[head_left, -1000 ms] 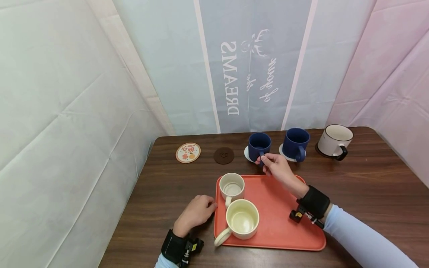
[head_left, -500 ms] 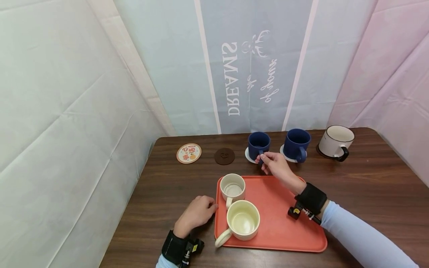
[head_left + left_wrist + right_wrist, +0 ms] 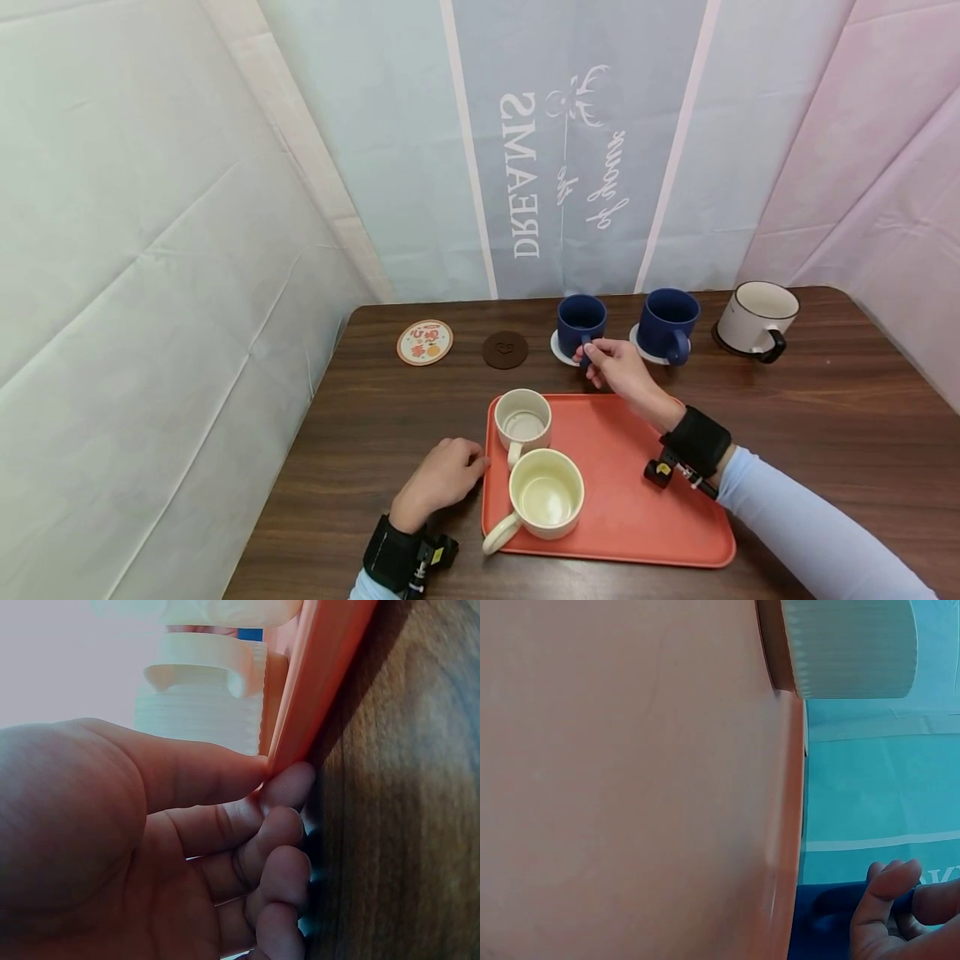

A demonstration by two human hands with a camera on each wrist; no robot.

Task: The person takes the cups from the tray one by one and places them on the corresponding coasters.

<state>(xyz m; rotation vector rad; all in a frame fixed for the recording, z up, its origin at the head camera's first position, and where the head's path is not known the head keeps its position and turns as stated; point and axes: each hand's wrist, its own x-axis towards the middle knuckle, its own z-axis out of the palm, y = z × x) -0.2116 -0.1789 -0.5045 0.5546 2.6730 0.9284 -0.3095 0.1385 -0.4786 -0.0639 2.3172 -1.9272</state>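
My right hand point(image 3: 626, 372) pinches the handle of a small blue mug point(image 3: 576, 313), which stands upright over a white coaster point(image 3: 558, 347) behind the tray. In the right wrist view the thumb and fingers meet at the blue handle point(image 3: 904, 904). My left hand point(image 3: 441, 473) holds the left rim of the red tray point(image 3: 637, 500). The left wrist view has the thumb on the rim point(image 3: 289, 735) and the index fingertip just under it. On the tray's left side stand a ribbed cream cup point(image 3: 522, 410) and a larger pale yellow mug point(image 3: 547, 492), handles toward me.
Right of the held mug, another blue mug point(image 3: 667, 313) sits on a white coaster point(image 3: 643, 353). Farther right stands a white mug point(image 3: 757, 315) with a black handle. A printed coaster point(image 3: 424, 342) and a brown coaster point(image 3: 505, 350) lie at the back left of the wooden table point(image 3: 360, 433).
Both hands keep their holds, and the small blue mug stays over its coaster. The whole head view has shifted slightly.
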